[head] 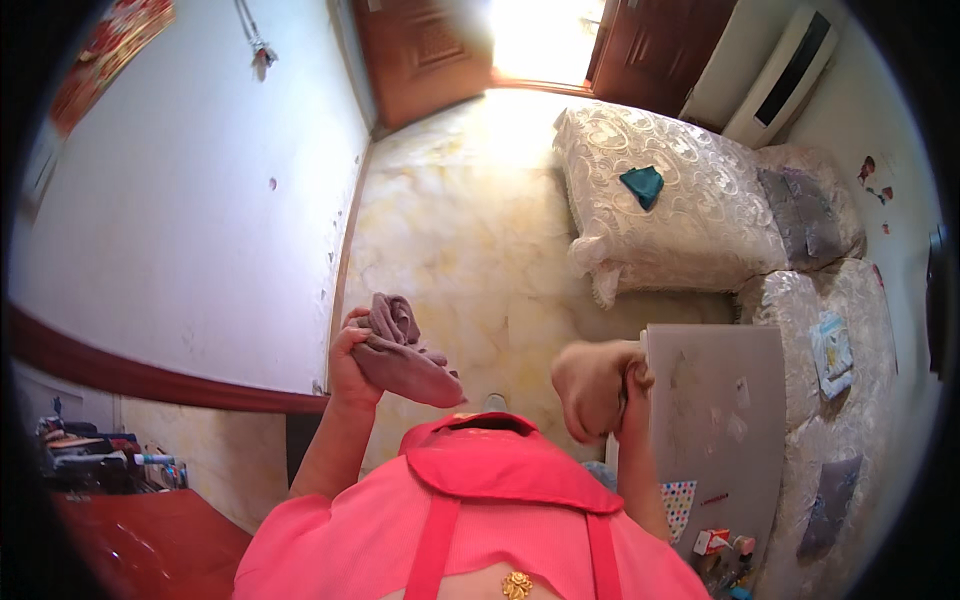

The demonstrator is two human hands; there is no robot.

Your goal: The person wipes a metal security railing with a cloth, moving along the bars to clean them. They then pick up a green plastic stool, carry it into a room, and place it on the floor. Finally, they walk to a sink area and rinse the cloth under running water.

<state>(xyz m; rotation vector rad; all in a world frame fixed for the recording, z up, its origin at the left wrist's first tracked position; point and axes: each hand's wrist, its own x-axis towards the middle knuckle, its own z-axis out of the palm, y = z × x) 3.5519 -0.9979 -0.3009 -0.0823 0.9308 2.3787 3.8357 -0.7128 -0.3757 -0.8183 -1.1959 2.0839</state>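
Observation:
My left hand (354,360) grips a bunched mauve cloth (409,364), perhaps a towel, in front of my body on the left. On the right, beside the edge of the grey table, my right hand (636,379) holds a crumpled tan cloth (589,382), partly blurred; its fingers are mostly hidden. The two cloths are apart, with the marbled floor (480,330) between and beyond them. Below them is the red apron (517,465) over my pink top.
The grey table (712,405) stands close at my right, bearing a small box (711,541) and dotted paper. Beyond it are a lace-covered sofa (675,225) with a teal cloth (643,187) on it. A white wall (202,210) runs along the left. A doorway (547,45) opens ahead.

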